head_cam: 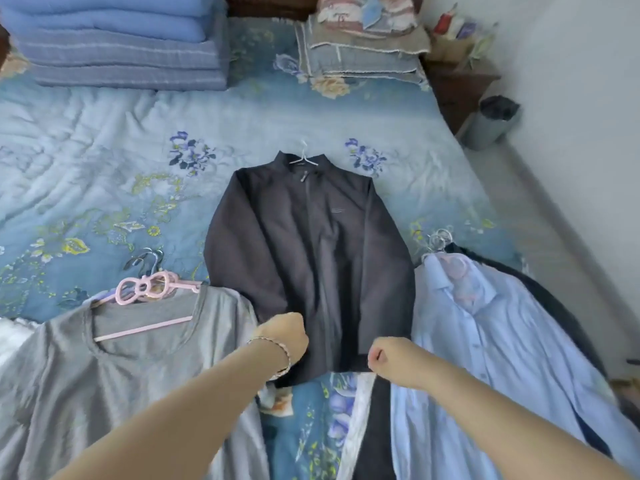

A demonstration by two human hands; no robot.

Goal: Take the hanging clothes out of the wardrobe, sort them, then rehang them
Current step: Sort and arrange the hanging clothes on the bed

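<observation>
- The left hand (284,336), a bracelet (270,339) on its wrist, sits at the lower left edge of the jacket (311,254). Its fingers curl under out of sight, so I cannot tell whether they hold cloth.
- The right hand (389,356) is balled at the jacket's lower right corner, clamped on the hem.
- A grey top (104,393) lies flat at the left on a pink hanger (152,289) with a bow. Its edge meets the jacket's sleeve.
- A blue shirt (485,358) lies at the right over a dark garment (547,299). Metal hooks (438,239) show above its collar.
- The jacket lies face up and zipped on the quilt (104,168), between those 2 garments. Its collar points away from the person, and it is on a wire hanger (304,157).
- At the far left is a stack of folded blankets (114,39), and in the far middle are pillows (360,50).
- A bin (495,119) stands on the floor beside the bed, at the right.
</observation>
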